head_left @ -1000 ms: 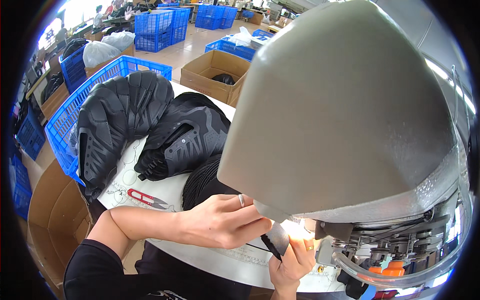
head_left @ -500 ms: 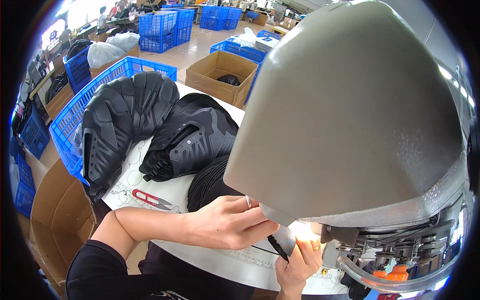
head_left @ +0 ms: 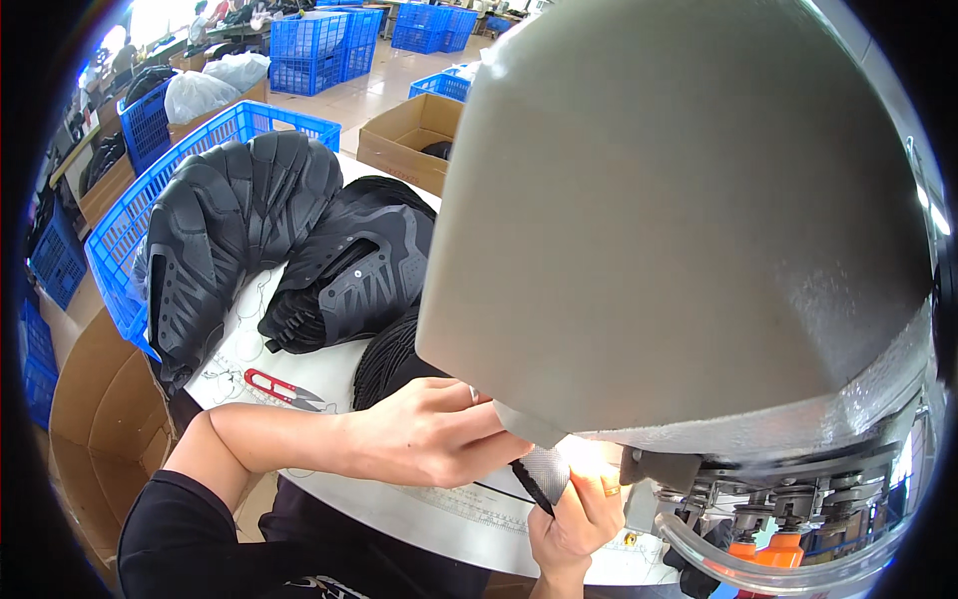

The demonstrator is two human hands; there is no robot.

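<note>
A small fabric piece (head_left: 544, 472), silvery grey and textured with a black edge, is between my hands beneath the grey sewing machine head (head_left: 679, 230). My right hand (head_left: 579, 519), a ring on one finger, is closed on its right side, thumb and fingers pinching it. My left hand (head_left: 434, 431) reaches in from the left with bent fingers closed at the piece's upper left edge; its fingertips are partly hidden. A bright light falls on the cloth. The needle area is hidden behind the machine head. Beside my left wrist stands a stack of black pieces (head_left: 386, 361).
Red-handled thread snips (head_left: 282, 388) lie on the white table (head_left: 344, 366). Black shoe uppers (head_left: 244, 205) are stacked behind, against a blue crate (head_left: 130, 245). Cardboard boxes (head_left: 110, 424) flank the table. Machine parts with orange pieces (head_left: 778, 549) sit at lower right.
The whole view has shifted slightly, so the table and machine sit farther left in the picture. Both hands keep the same hold on the fabric piece.
</note>
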